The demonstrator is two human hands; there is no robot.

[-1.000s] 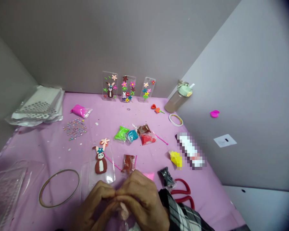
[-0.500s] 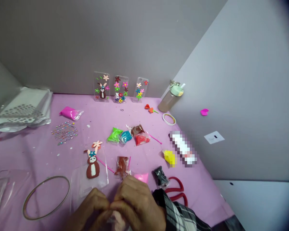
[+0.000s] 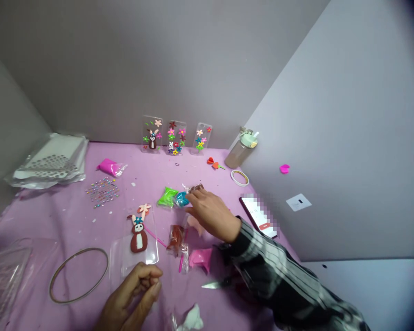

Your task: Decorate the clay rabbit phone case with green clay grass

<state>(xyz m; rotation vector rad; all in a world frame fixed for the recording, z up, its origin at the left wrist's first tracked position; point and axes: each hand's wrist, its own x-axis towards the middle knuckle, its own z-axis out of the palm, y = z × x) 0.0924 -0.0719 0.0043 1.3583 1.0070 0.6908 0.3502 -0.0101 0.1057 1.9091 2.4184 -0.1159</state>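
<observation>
At the far left of the tabletop (image 3: pixel 69 216), a stack of bagged white sheets (image 3: pixel 51 158) sits against the partition, with a thin ring (image 3: pixel 50 285) lying nearer the person and a patch of small gems (image 3: pixel 102 191) beyond it. Next comes the clear case (image 3: pixel 152 255), flat, bearing the brown rabbit figure (image 3: pixel 138 239) with its blue flower, just past the left hand (image 3: pixel 134 296). That hand's fingers are curled with thumb and forefinger near each other; whether they pinch something small cannot be told. Half a second ago both hands met, fingertips together over a pale lump; now they have parted, and the right hand (image 3: pixel 214 216) has gone forward among the wrapped packets. It hangs beside the blue packet (image 3: pixel 181 199), with the green packet (image 3: pixel 167 196) further left and the peach packet (image 3: pixel 195 226) showing below its palm. Its fingertips point downward, but whether they grip anything is hidden. The two-handed pinching has thus given way to work by one hand, apparently reaching or setting something down. Nearer lie the brown packet (image 3: pixel 175 239), the pink packet (image 3: pixel 200 258) and a blade (image 3: pixel 212 285); a phone (image 3: pixel 258 216) rests beyond the sleeve.
</observation>
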